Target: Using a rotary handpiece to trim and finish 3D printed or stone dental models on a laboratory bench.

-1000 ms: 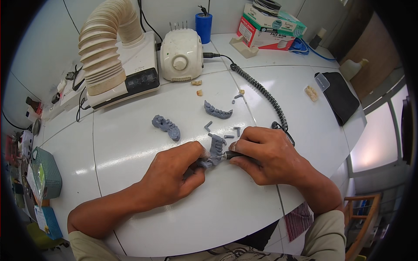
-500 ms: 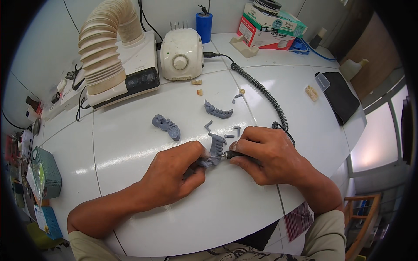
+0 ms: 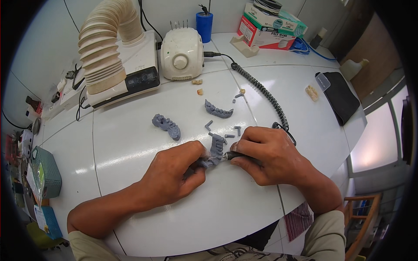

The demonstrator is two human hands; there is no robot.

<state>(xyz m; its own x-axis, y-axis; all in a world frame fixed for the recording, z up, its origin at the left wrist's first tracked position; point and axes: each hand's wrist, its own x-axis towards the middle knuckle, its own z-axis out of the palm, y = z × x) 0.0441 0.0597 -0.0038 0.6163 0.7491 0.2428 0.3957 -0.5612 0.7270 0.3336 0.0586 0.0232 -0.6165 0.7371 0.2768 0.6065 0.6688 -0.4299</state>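
My left hand (image 3: 176, 169) is closed on a grey dental model (image 3: 217, 145), a row of teeth whose lower end is partly hidden by my fingers. In my right hand (image 3: 272, 156) is a rotary handpiece (image 3: 235, 155), its black body pinched between thumb and fingers. The thin metal tip of the handpiece points left and lies against or just over the model. Beyond my hands are a second grey dental model (image 3: 218, 109) and a third grey dental model (image 3: 166, 126). Several small grey pegs, among them a grey peg (image 3: 229, 136), are scattered near the held model.
At the back stand a white control box (image 3: 181, 54) with a dial and a unit with a ribbed hose (image 3: 102, 48). A coiled black cord (image 3: 263, 91) runs toward my right hand. Stacked boxes (image 3: 270, 32), a black pouch (image 3: 338, 98) and a green basket (image 3: 47, 172) lie around the edges.
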